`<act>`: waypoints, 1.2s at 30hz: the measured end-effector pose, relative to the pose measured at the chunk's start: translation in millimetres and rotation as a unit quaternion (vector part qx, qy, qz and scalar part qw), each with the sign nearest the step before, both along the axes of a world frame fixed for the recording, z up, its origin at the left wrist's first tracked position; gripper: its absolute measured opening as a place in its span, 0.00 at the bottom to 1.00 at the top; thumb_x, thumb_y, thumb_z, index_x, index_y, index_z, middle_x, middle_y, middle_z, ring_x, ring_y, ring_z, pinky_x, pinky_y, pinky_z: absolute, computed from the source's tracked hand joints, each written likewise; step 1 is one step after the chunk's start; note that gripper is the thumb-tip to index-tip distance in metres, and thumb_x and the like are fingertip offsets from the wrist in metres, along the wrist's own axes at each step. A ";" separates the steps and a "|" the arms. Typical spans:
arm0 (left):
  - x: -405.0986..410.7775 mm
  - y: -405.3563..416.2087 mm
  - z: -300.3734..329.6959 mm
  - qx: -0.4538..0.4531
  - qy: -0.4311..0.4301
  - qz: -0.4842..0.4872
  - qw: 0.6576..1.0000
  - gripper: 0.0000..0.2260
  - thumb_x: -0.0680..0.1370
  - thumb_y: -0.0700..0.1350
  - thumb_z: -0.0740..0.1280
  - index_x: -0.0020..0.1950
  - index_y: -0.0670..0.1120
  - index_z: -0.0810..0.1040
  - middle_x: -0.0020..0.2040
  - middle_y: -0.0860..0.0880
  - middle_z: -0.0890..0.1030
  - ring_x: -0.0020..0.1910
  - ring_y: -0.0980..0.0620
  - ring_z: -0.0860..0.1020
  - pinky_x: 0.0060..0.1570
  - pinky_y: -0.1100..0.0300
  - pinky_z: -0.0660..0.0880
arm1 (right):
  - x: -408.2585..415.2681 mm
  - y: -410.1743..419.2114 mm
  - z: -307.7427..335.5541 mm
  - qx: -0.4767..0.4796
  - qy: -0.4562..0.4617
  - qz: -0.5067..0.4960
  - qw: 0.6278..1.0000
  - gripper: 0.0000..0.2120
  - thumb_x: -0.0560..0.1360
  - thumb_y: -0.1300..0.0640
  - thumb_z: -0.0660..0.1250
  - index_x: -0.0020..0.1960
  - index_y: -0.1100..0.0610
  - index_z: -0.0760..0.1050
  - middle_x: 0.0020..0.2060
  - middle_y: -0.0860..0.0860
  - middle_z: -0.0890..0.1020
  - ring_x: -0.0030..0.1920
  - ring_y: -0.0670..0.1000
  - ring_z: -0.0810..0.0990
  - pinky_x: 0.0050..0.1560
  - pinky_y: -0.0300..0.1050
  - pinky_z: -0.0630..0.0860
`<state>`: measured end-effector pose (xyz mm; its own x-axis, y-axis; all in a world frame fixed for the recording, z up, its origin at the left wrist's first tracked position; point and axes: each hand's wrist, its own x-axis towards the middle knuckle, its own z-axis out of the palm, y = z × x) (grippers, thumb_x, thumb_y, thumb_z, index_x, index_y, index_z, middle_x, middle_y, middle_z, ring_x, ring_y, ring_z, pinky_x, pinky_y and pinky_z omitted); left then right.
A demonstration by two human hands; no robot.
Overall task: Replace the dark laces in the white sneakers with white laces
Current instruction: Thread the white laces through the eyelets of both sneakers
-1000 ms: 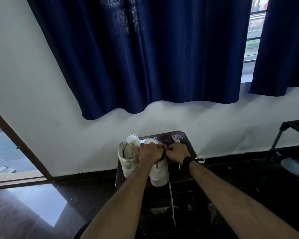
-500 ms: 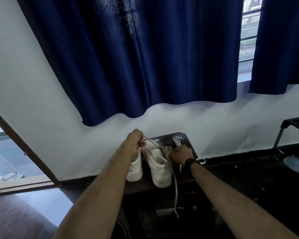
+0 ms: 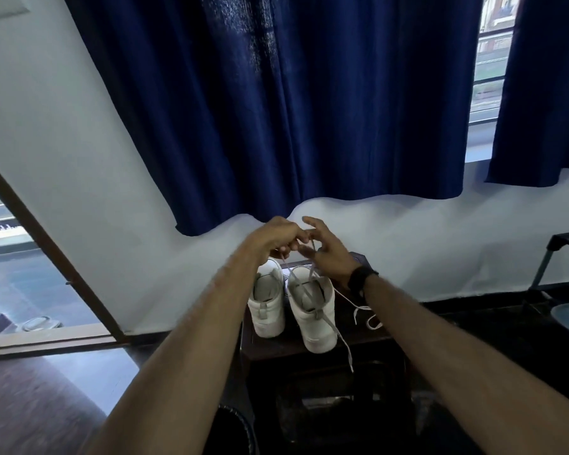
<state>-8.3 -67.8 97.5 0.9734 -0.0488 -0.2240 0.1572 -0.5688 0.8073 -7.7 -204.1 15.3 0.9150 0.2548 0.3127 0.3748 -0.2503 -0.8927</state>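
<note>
Two white sneakers stand side by side on a small dark table [image 3: 368, 336], heels toward me: the left sneaker [image 3: 267, 302] and the right sneaker [image 3: 314, 315]. A pale lace [image 3: 324, 318] runs up from the right sneaker to my hands and hangs down over its heel. My left hand [image 3: 278, 236] pinches this lace above the shoes. My right hand [image 3: 327, 249], with a black wristband, holds the lace beside it, some fingers spread. Another white lace [image 3: 363, 311] lies on the table to the right.
A dark blue curtain [image 3: 293, 103] hangs on the white wall behind the table. A glass door with a brown frame [image 3: 46, 244] is at the left. A black rack [image 3: 559, 264] stands at the right, with a pale shoe under it. The floor is dark and glossy.
Both hands have risen from the right sneaker's top and come together above the shoes, pulling the lace upward. The right hand let go of the shoe and now holds the lace.
</note>
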 end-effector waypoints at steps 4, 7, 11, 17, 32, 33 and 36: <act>1.9 24.2 -5.0 -0.046 0.010 0.033 0.998 0.10 0.77 0.50 0.69 0.43 0.44 0.78 0.27 0.51 0.71 0.21 0.56 0.60 0.32 0.61 0.65 | 6.9 -26.3 4.8 -0.058 -0.008 -0.007 0.998 0.09 0.81 0.60 0.62 0.52 0.57 0.81 0.32 0.48 0.76 0.34 0.43 0.73 0.39 0.34 0.70; -2.2 50.4 -2.8 -0.096 0.019 0.037 0.995 0.11 0.78 0.51 0.68 0.42 0.45 0.75 0.26 0.51 0.67 0.22 0.56 0.56 0.30 0.63 0.64 | 15.6 -55.2 -13.7 -0.051 0.033 -0.201 0.978 0.11 0.77 0.65 0.61 0.46 0.58 0.82 0.37 0.48 0.81 0.42 0.50 0.79 0.42 0.33 0.71; -8.7 63.3 -1.5 -0.067 0.002 0.033 0.997 0.10 0.78 0.50 0.70 0.46 0.44 0.80 0.28 0.51 0.66 0.25 0.55 0.58 0.31 0.62 0.61 | 10.9 -72.0 -29.1 -0.224 0.151 -0.278 0.922 0.11 0.73 0.59 0.63 0.50 0.59 0.82 0.50 0.57 0.83 0.55 0.59 0.79 0.57 0.48 0.77; -6.7 23.8 -17.8 0.046 -0.039 -0.059 0.996 0.12 0.71 0.54 0.76 0.40 0.45 0.85 0.29 0.52 0.71 0.29 0.53 0.64 0.30 0.63 0.63 | -9.3 -23.1 11.3 0.014 0.140 0.087 0.986 0.26 0.75 0.64 0.68 0.70 0.53 0.65 0.58 0.52 0.80 0.51 0.49 0.80 0.44 0.44 0.76; -2.3 35.3 -57.8 0.010 -0.034 0.015 0.999 0.18 0.67 0.54 0.80 0.41 0.39 0.85 0.33 0.45 0.70 0.31 0.52 0.62 0.30 0.61 0.59 | 1.0 -63.7 -14.5 -0.430 -0.006 -0.110 0.896 0.21 0.73 0.54 0.67 0.65 0.54 0.75 0.64 0.53 0.74 0.67 0.56 0.67 0.65 0.49 0.69; -0.4 29.6 -59.5 0.017 -0.033 0.009 0.999 0.18 0.65 0.54 0.81 0.39 0.39 0.84 0.32 0.45 0.70 0.29 0.53 0.62 0.30 0.61 0.59 | -0.9 -55.0 -12.4 -0.389 -0.021 -0.067 0.919 0.28 0.72 0.56 0.69 0.71 0.55 0.69 0.67 0.53 0.71 0.70 0.55 0.66 0.66 0.46 0.67; 3.4 12.8 -63.8 0.037 -0.036 0.007 0.999 0.13 0.67 0.49 0.80 0.35 0.41 0.83 0.25 0.49 0.72 0.22 0.58 0.66 0.26 0.66 0.62 | -1.3 -27.3 -8.4 -0.179 0.085 0.084 0.977 0.31 0.73 0.67 0.65 0.74 0.56 0.62 0.65 0.52 0.75 0.63 0.52 0.75 0.57 0.42 0.74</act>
